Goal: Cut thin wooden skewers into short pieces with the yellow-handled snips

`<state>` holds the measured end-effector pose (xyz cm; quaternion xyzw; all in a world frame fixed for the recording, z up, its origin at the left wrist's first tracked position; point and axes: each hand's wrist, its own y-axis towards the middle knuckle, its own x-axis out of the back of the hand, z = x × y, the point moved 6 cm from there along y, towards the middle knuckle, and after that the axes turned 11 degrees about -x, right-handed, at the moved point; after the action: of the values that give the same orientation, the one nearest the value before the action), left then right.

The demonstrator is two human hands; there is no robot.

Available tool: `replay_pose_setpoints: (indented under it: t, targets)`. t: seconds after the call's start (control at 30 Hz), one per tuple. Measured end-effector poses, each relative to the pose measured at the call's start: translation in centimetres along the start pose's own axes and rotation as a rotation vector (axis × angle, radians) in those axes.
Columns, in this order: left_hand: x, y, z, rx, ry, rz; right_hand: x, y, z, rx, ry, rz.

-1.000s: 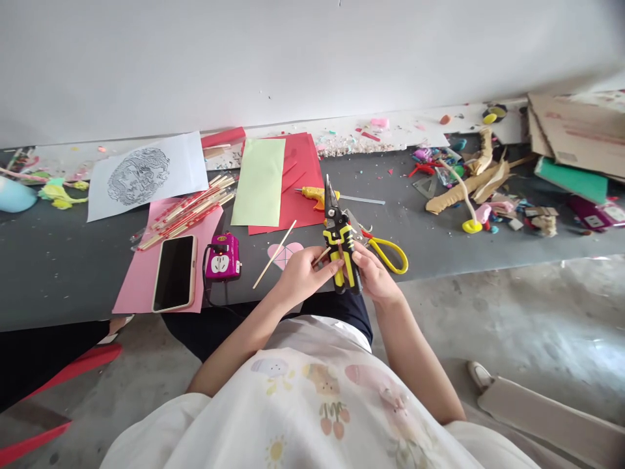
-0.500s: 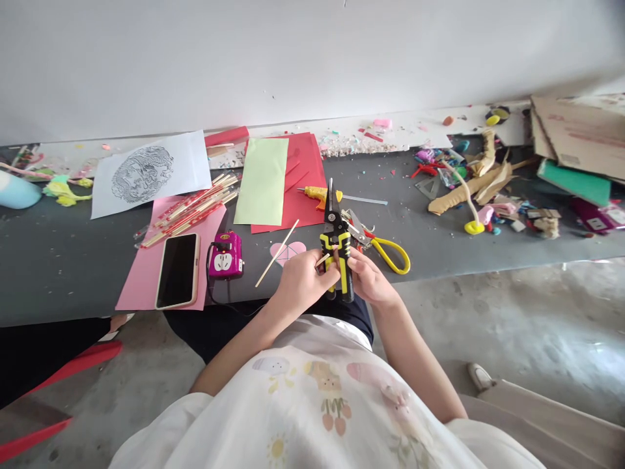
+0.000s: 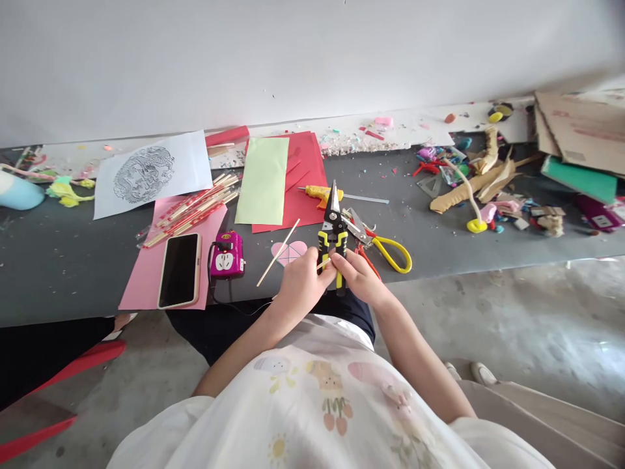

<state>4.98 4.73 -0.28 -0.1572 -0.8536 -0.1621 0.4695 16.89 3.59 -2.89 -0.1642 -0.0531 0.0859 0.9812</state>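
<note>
My left hand (image 3: 305, 281) is closed, with a short pale wooden stick (image 3: 323, 263) poking out by the thumb. Black-and-yellow cutting pliers (image 3: 334, 220) stand between my hands, jaws pointing away from me and the blades nearly together. My right hand (image 3: 362, 277) closes about the right handle, its fingertips reaching across to the stick's end. How the fingers wrap underneath is hidden. Just left of the pliers lie a pink paper heart (image 3: 291, 251) with lines on it and a longer wooden stick (image 3: 278, 253). Yellow-and-red-handled scissors (image 3: 393, 253) rest to the right.
A yellow glue gun (image 3: 319, 194) lies on red paper (image 3: 307, 176) beside a light green sheet (image 3: 261, 182). To the left are a phone (image 3: 180, 270), a purple power socket (image 3: 227, 255) and bundled sticks (image 3: 195, 210). Craft scraps and cardboard (image 3: 581, 133) pile up at right.
The pliers have shifted slightly left and turned, and their blades show more brightly. My right hand has moved left, its fingers now over the handles by the short stick.
</note>
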Motion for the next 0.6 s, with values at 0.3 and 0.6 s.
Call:
replay_pose_setpoints:
  t: [0.3,0.6]
  targets:
    - [0.5,-0.4,0.1,0.000,0.001,0.074,0.6,-0.5,-0.1,-0.004,-0.054,0.123]
    - [1.2,-0.1,0.6,0.028,0.025,0.094,2.0,-1.1,0.2,-0.115,0.134,0.205]
